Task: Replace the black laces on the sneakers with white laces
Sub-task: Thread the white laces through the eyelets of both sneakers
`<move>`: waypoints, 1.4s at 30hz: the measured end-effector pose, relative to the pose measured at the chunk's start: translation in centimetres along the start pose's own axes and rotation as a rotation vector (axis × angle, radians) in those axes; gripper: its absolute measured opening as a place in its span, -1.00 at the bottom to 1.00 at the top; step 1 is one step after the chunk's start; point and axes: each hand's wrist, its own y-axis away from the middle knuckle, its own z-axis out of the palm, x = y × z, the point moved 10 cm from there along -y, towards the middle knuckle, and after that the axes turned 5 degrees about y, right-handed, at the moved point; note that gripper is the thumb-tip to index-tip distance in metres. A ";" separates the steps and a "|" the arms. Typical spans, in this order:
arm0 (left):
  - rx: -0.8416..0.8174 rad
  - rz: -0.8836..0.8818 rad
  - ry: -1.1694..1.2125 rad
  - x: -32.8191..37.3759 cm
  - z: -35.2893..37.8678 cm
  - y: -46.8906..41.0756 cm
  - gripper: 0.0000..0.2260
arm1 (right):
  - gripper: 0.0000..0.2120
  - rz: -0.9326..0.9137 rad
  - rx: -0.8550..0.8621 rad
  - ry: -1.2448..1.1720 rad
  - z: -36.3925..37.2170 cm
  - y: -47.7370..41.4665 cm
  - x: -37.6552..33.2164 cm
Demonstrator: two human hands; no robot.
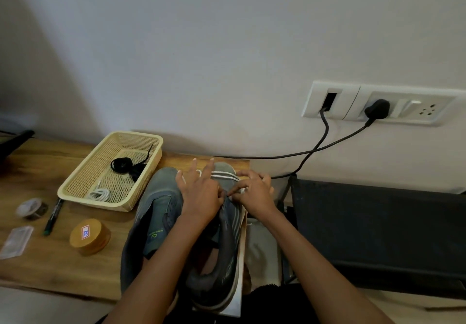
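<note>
Lacing under way. The right sneaker (227, 235), at the right edge of the table (37, 167), carries a few rows of white lace (224, 175) near its toe. Your right hand (254, 192) pinches that lace at the eyelets. Your left hand (201, 192) lies over the toe with two fingers straight and apart; its thumb's hold cannot be told. The left sneaker (156, 197) shows no lace. Black laces (122, 164) and a spare white lace (100, 194) lie in the basket (141, 135). The wall stands just behind, with a drop-off to your right.

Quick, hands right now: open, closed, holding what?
Left hand: open, fingers straight, resting on the grey fabric sneaker.
Right hand: fingers curled, pinching the thin white lace.
</note>
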 end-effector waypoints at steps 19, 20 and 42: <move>0.023 0.046 0.009 0.3 0.1 0.3 -0.75 | -0.52 -0.072 0.078 0.430 -1.7 0.5 -2.5; 0.026 0.049 0.018 0.4 0.1 0.2 -0.76 | -0.49 -0.069 0.078 0.453 -1.8 0.7 -2.8; 0.125 -0.116 0.169 -3.7 -2.6 0.4 -0.78 | -0.58 0.208 0.072 0.510 -1.5 2.2 -3.4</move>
